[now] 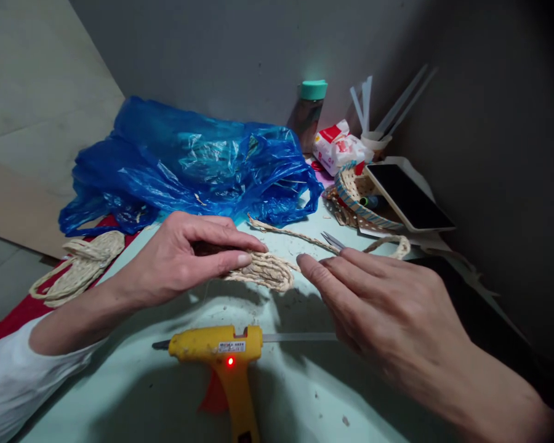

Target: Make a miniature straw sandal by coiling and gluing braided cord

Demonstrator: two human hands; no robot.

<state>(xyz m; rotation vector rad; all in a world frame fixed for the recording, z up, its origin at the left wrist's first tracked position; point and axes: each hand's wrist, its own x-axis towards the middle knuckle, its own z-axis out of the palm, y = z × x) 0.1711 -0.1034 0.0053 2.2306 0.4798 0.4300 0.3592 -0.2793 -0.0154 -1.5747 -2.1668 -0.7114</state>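
Observation:
My left hand is closed on a flat oval coil of braided straw cord, thumb on the near side and fingers over the top. To its right, my right hand is closed, thumb and fingertips together where the cord leaves the coil's right end. Pointed metal scissor blades show just beyond my right hand; its fingers hide the rest. A loose length of straw braid lies behind both hands. Below them, a yellow hot glue gun with a lit red light and a glue stick in its back lies pointing left.
A crumpled blue plastic bag spans the back of the table. At the back right are a green-lidded bottle, a tissue pack, a cup of glue sticks, and a tablet on a woven basket. Braided straw pieces lie left.

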